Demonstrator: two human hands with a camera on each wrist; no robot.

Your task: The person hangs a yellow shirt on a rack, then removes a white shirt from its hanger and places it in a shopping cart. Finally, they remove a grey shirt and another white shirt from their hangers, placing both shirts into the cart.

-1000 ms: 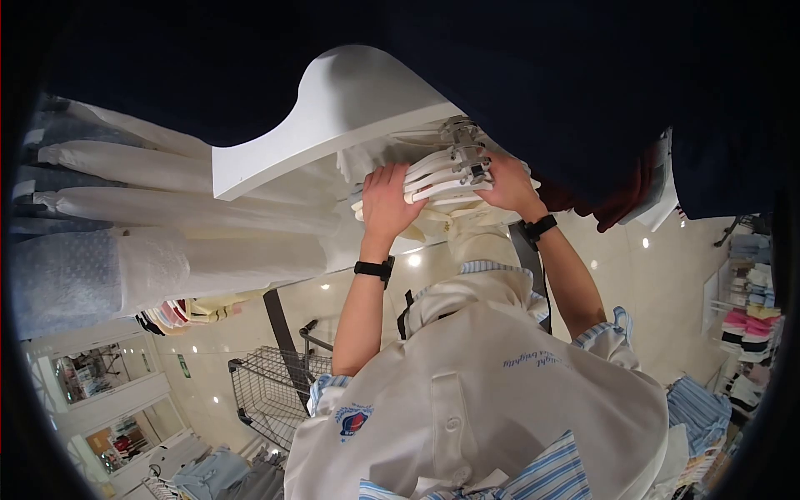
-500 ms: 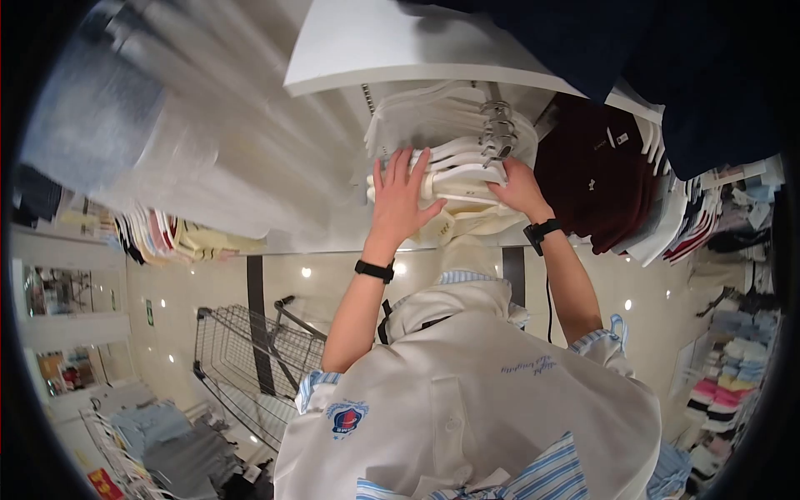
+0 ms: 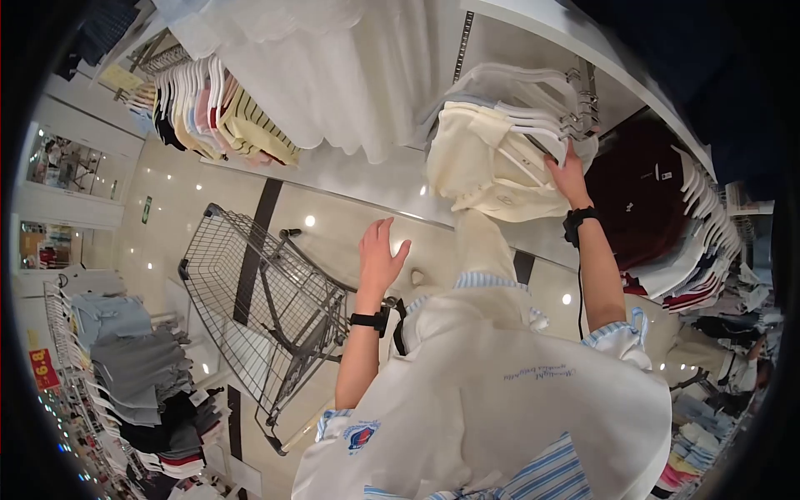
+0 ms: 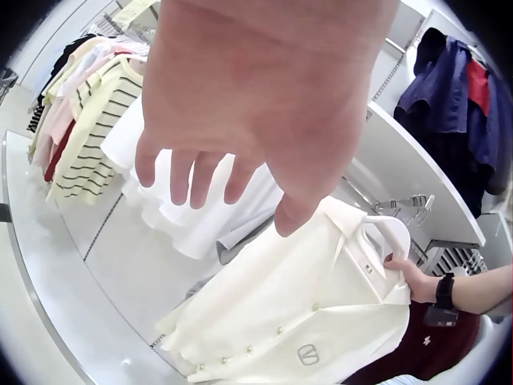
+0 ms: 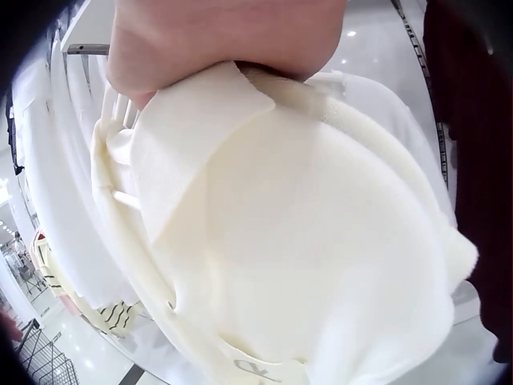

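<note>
A cream collared top (image 3: 475, 158) with a button front hangs on a white hanger (image 4: 391, 233) at the front of a short rail. My right hand (image 3: 570, 179) grips it at the hanger's shoulder beside the collar, as the left wrist view shows. In the right wrist view the cream fabric (image 5: 313, 216) fills the space below that hand, whose fingers are mostly hidden. My left hand (image 3: 381, 258) is held in the air to the left of the top, fingers spread and holding nothing.
Maroon tops (image 3: 637, 200) hang to the right of the cream one. Long white garments (image 3: 333, 75) hang to the left, with a striped yellow top (image 3: 258, 137) beyond. A wire shopping cart (image 3: 275, 275) stands on the floor at left. A white shelf (image 4: 433, 172) runs above the rail.
My left hand has let go of the hangers and drawn back down, away from the rail. My right hand stays at the hangers. The head view has turned, bringing more of the cart and floor into sight.
</note>
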